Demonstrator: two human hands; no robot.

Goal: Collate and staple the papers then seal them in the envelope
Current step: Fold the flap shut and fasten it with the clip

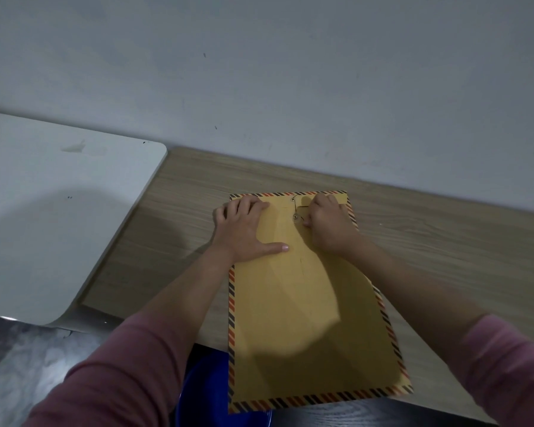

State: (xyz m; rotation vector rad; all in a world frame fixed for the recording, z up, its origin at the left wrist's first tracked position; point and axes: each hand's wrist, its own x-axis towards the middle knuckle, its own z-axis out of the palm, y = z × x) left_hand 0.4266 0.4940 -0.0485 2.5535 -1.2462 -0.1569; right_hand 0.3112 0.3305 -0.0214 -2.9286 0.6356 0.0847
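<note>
- Your right hand has its fingers curled in beside the two round fasteners near the envelope's far edge, apparently pinching the thin closure string; the fingertips are tucked under the knuckles, so the exact pinch is hidden.
- Your left hand lies flat on the far left corner, fingers close together and pointing toward the flap, thumb stretched out across the face, pressing the paper down.
- The envelope lies on the wooden table, its striped border all around, its near end hanging over the table's front edge above a blue round object.
- No loose papers or stapler show; the papers are presumably already inside, so this looks like the sealing step, near the end.
- Risk: the string is thin and short. If your pinch slackens while you wind it, the loop may slip off the fastener and the flap may spring open.
- Risk: pull too hard and the string or its paper washer may tear.
- Risk: ease off with the flat hand and the overhanging end could tip the envelope off the table.
- A white tabletop adjoins on the left, and a pale wall stands behind.
</note>
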